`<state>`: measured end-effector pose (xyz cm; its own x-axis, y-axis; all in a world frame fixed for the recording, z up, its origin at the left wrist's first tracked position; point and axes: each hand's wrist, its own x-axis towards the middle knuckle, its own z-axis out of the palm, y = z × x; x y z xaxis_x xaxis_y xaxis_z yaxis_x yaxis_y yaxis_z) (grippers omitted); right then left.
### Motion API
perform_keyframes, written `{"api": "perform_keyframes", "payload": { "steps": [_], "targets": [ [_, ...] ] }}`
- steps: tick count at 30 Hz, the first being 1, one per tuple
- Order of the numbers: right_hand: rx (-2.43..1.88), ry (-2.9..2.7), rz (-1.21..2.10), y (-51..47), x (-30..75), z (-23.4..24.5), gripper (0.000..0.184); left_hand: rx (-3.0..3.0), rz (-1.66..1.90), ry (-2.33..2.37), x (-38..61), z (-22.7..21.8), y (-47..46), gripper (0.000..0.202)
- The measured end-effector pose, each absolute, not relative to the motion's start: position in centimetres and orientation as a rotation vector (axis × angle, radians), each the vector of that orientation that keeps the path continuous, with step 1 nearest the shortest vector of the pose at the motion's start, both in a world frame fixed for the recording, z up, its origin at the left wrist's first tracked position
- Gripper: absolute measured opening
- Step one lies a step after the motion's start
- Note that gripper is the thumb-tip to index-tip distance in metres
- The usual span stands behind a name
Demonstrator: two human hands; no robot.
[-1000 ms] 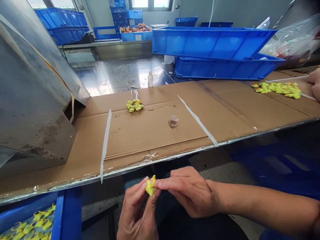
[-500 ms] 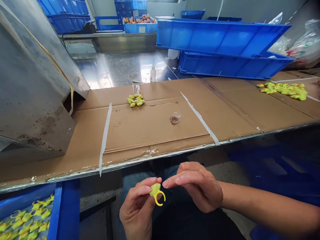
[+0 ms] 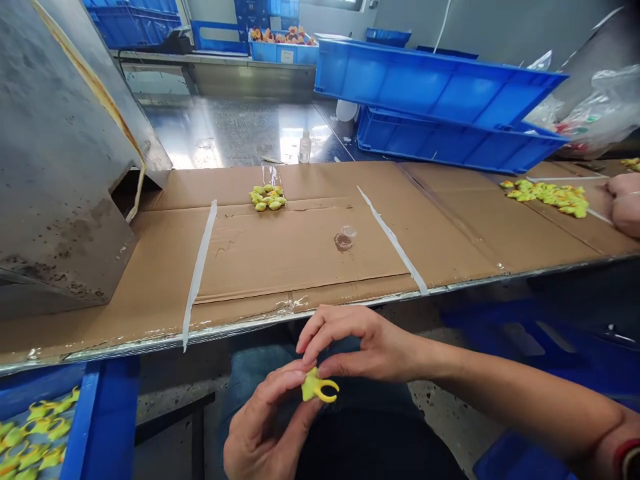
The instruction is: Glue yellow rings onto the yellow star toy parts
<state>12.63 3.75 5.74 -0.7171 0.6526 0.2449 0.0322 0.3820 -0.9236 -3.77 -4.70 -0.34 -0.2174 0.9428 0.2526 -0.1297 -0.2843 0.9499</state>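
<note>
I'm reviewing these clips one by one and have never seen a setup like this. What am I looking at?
No machine here: these are a person's bare hands, filmed by one camera on their head, looking forward and down. The left hand pinches a small yellow-green piece with an open yellow ring; the right hand's fingertips are at its upper side. On the cardboard lie a yellow-green cluster, a small clear cup and, farther right, a larger pile beside another person's hand. Blue crates stand behind. A blue bin at lower left holds more ringed pieces.
</note>
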Motion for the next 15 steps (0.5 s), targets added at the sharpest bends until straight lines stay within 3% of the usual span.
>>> {"api": "perform_keyframes", "payload": {
  "steps": [3,6,15],
  "targets": [
    [-0.667,-1.975,1.5,4.1,12.9,5.9,0.01,1.181,1.618,1.17,-3.4,0.2,-5.0,0.031],
    [-0.666,-1.973,1.313,4.1,13.2,5.6,0.008,0.881,1.609,1.256,-3.0,0.8,-5.2,0.028],
    [-0.396,-1.907,1.015,2.4,12.7,3.7,0.014,0.223,1.429,0.872,-2.8,1.6,-4.7,0.037]
  ]
}}
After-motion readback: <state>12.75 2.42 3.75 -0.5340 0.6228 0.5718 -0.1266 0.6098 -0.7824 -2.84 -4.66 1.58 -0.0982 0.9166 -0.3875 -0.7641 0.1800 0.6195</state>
